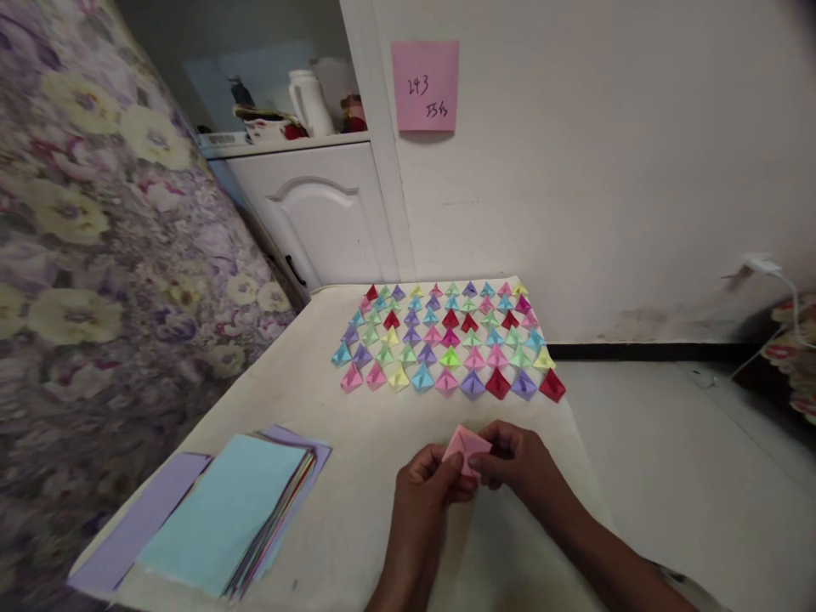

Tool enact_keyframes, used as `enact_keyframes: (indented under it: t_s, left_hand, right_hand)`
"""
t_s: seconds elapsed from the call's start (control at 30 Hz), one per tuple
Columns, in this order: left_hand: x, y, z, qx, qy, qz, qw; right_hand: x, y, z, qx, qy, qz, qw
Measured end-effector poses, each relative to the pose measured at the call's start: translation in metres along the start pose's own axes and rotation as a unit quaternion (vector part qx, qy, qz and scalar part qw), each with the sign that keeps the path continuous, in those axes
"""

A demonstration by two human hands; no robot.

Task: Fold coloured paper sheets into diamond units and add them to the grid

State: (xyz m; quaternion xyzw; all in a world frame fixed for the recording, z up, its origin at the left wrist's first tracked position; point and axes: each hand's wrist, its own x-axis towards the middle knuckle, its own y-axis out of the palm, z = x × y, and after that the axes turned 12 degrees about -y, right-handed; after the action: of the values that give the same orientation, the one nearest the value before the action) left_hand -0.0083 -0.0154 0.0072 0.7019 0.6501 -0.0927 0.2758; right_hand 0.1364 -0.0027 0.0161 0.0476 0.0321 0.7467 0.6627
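Observation:
A small folded pink paper (464,444) is held between both hands, above the near part of the table. My left hand (426,489) grips its left and lower edge, the thumb lying on its face. My right hand (513,459) pinches its right corner between thumb and fingers. Crease lines run across the front of the paper. Beyond the hands stand rows of small folded paper pieces (447,381) in pink, blue, green, yellow, purple and red.
A stack of coloured paper sheets (229,501), light blue on top, lies at the table's left. Beside it is a purple sheet (144,518). A floral curtain (127,280) hangs at left. A pink note (426,85) is on the wall behind the table (286,382).

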Motion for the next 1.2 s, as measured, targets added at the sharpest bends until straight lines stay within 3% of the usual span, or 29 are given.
enact_keyframes:
  t_s: [0.17,0.4,0.87,1.2]
  left_hand:
    - [-0.0004,0.0015,0.0009,-0.023,-0.012,0.025,0.999]
    - [0.0025,0.001,0.0028,-0.03,-0.008,0.002,1.0]
    - [0.0046,0.0002,0.0057,-0.027,-0.01,0.008,1.0]
    - [0.0026,0.0024,0.0032,-0.032,-0.002,-0.002,0.999]
  right_hand:
    - [-0.0003,0.0016,0.0,0.03,0.002,0.005,1.0]
    - [-0.001,-0.0001,-0.0017,0.009,-0.002,0.028,1.0]
    - [-0.0021,0.0026,-0.0056,0.052,0.012,0.018,0.998]
    - [-0.0034,0.0037,-0.0044,-0.012,-0.02,0.027,0.999]
